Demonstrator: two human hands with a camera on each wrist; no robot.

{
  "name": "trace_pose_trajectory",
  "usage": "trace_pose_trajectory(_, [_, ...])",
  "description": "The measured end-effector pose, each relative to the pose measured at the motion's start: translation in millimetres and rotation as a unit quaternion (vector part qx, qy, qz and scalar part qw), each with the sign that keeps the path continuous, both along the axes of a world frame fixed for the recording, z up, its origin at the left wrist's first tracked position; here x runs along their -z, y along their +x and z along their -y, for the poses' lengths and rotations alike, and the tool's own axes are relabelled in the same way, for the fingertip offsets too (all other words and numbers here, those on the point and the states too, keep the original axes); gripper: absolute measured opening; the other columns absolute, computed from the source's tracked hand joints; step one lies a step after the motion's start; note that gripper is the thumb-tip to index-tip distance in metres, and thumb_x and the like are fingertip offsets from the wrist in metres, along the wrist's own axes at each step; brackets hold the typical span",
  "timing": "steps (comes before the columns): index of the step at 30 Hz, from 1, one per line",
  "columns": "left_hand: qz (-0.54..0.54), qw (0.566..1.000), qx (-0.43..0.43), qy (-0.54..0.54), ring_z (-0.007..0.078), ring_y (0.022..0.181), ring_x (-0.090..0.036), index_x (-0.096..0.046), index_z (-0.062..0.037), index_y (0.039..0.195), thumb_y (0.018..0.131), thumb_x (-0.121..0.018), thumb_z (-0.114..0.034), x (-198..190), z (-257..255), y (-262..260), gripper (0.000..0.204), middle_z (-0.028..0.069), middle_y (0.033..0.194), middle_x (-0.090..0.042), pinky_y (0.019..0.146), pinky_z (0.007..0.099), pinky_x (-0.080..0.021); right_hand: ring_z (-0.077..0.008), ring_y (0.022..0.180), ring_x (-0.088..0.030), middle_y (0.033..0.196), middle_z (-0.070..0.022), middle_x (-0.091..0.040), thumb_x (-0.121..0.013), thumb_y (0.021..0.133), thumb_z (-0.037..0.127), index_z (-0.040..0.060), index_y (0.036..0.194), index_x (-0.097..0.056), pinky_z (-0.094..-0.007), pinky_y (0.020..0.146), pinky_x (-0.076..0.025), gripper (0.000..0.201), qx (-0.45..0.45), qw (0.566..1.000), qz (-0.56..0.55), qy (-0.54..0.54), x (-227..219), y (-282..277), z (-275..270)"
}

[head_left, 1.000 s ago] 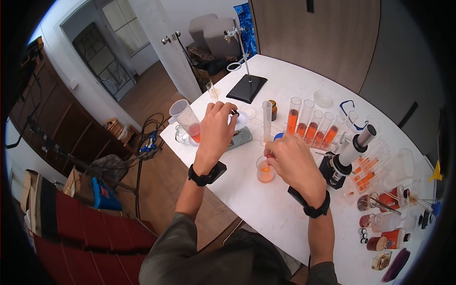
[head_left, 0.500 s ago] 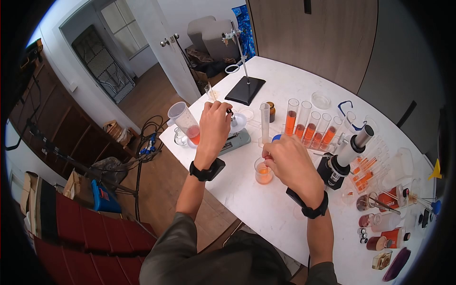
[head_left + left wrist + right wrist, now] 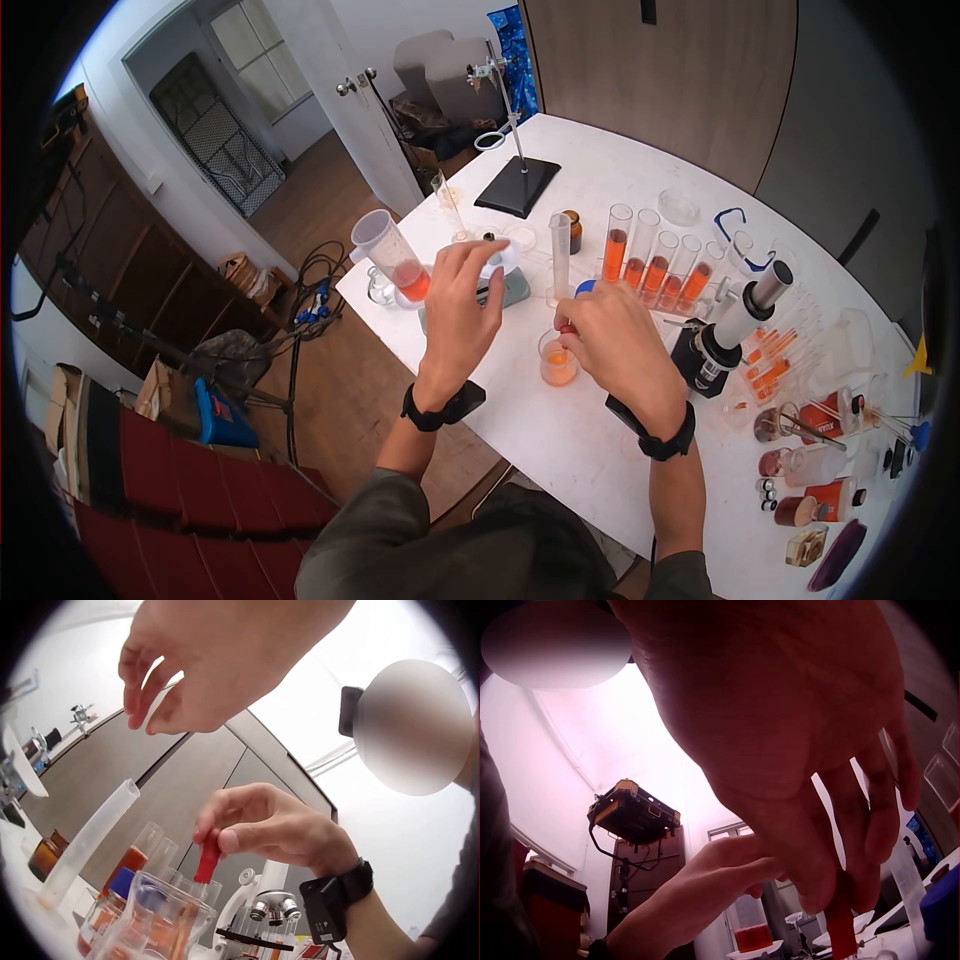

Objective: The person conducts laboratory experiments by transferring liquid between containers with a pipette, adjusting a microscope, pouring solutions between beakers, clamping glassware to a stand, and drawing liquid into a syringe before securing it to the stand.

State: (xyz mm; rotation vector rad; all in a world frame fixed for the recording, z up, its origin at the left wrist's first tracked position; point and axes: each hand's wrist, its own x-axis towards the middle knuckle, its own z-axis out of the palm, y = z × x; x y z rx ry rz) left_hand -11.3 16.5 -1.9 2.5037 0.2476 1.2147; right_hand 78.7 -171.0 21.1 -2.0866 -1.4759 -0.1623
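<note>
My right hand (image 3: pixel 620 335) pinches the red rubber bulb (image 3: pixel 208 859) of a dropper between thumb and fingers. Below the bulb is a small beaker (image 3: pixel 558 370) of orange liquid, and the dropper's lower end overlaps its glass in the left wrist view. With nothing in its fingers, my left hand (image 3: pixel 462 310) hovers by a grey-green two-pan balance (image 3: pixel 515 291), partly hiding it. A plastic beaker (image 3: pixel 390 245) of red liquid stands on the balance's left pan. Beyond the left fingertips shows a small metal piece with a black knob (image 3: pixel 52 738), near the white right pan (image 3: pixel 503 262).
A clear measuring cylinder (image 3: pixel 560 262), a brown bottle (image 3: pixel 574 235) and a blue-capped bottle (image 3: pixel 586 287) stand behind the small beaker. Tubes of orange liquid (image 3: pixel 655 270) and a microscope (image 3: pixel 735 335) are to the right. A ring stand (image 3: pixel 518 185) stands at the back.
My left hand has let go of the black-knobbed piece and drawn back towards me, its fingers loosening. My right hand stays over the small beaker, gripping the red bulb.
</note>
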Motion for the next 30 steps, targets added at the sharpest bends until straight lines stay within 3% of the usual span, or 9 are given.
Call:
trace_pose_trajectory(2, [-0.029,0.996,0.058,-0.058,0.0312,0.1,-0.061,-0.069,-0.0046,0.114,0.086,-0.066,0.002,8.3,8.3,-6.3,0.028,0.0123,0.107,-0.066,0.088,0.0393,-0.05,-0.0319,0.086,-0.062,0.078,-0.0167,-0.069,-0.068,0.079,0.005,-0.001,0.083,-0.07,-0.0405,0.085,-0.045,0.007,0.001,1.0,0.004,0.004,-0.2,-0.7,0.5])
trace_pose_trajectory(6, [-0.084,0.989,0.073,-0.093,0.0221,0.093,-0.065,-0.07,-0.0059,0.116,0.088,-0.067,0.001,27.0,14.3,-14.7,0.029,0.0093,0.108,-0.069,0.074,0.0334,-0.052,-0.0313,0.088,-0.062,0.082,-0.0155,-0.07,-0.07,0.081,0.006,-0.0004,0.085,-0.07,-0.0402,0.085,-0.045,0.007,0.006,1.0,0.007,0.008,-2.9,-1.7,1.3])
trace_pose_trajectory(10, [-0.099,0.981,0.087,-0.142,0.022,0.093,-0.065,-0.07,-0.0061,0.116,0.089,-0.067,-0.002,37.9,17.0,-20.5,0.028,0.0089,0.107,-0.069,0.074,0.0324,-0.052,-0.0305,0.089,-0.062,0.084,-0.0136,-0.07,-0.072,0.083,0.008,0.0001,0.087,-0.07,-0.0402,0.086,-0.045,0.009,0.012,1.0,-0.001,0.017,-7.3,-1.6,2.4])
trace_pose_trajectory(13, [-0.142,0.973,0.099,-0.152,0.0223,0.098,-0.065,-0.066,-0.0067,0.123,0.091,-0.064,-0.003,44.1,17.4,-24.6,0.033,0.0087,0.112,-0.068,0.076,0.033,-0.052,-0.0296,0.091,-0.061,0.085,-0.0117,-0.071,-0.073,0.085,0.009,0.0007,0.091,-0.07,-0.0404,0.086,-0.045,0.011,0.014,1.0,-0.005,0.009,-12.3,-2.4,3.5])
trace_pose_trajectory(16, [-0.233,0.949,0.148,-0.151,0.0252,0.11,-0.06,-0.056,-0.007,0.137,0.092,-0.06,-0.004,57.2,16.4,-27.8,0.046,0.0104,0.124,-0.063,0.087,0.0364,-0.053,-0.029,0.092,-0.061,0.087,-0.0107,-0.071,-0.072,0.086,0.009,0.0019,0.092,-0.07,-0.0404,0.088,-0.045,0.01,0.028,0.999,0.01,0.027,-16.1,-5.2,5.3])
trace_pose_trajectory(24, [-0.286,0.907,0.228,-0.207,0.0318,0.122,-0.054,-0.052,-0.0033,0.142,0.091,-0.065,-0.012,76.2,9.2,-29.0,0.053,0.016,0.131,-0.059,0.101,0.0384,-0.048,-0.0284,0.092,-0.06,0.088,-0.0109,-0.069,-0.069,0.088,0.009,0.0019,0.095,-0.07,-0.0402,0.086,-0.045,0.01,0.05,0.998,-0.012,0.035,-21.8,-3.5,7.2])
trace_pose_trajectory(26, [-0.338,0.899,0.243,-0.137,0.0344,0.124,-0.053,-0.051,-0.0029,0.142,0.091,-0.069,-0.019,84.5,5.4,-28.8,0.056,0.0184,0.132,-0.059,0.106,0.0408,-0.044,-0.0281,0.091,-0.06,0.088,-0.0105,-0.069,-0.07,0.087,0.009,0.002,0.094,-0.07,-0.0399,0.085,-0.045,0.01,0.052,0.998,-0.012,0.04,-21.6,-3.1,6.1])
trace_pose_trajectory(30, [-0.354,0.889,0.238,-0.166,0.0354,0.125,-0.052,-0.051,-0.0028,0.142,0.091,-0.072,-0.024,82.1,7.0,-28.2,0.06,0.0201,0.133,-0.058,0.11,0.0418,-0.041,-0.0274,0.088,-0.06,0.086,-0.009,-0.068,-0.073,0.085,0.008,0.0026,0.093,-0.069,-0.0393,0.083,-0.045,0.01,0.08,0.995,-0.014,0.063,-26.6,-5.8,4.6])
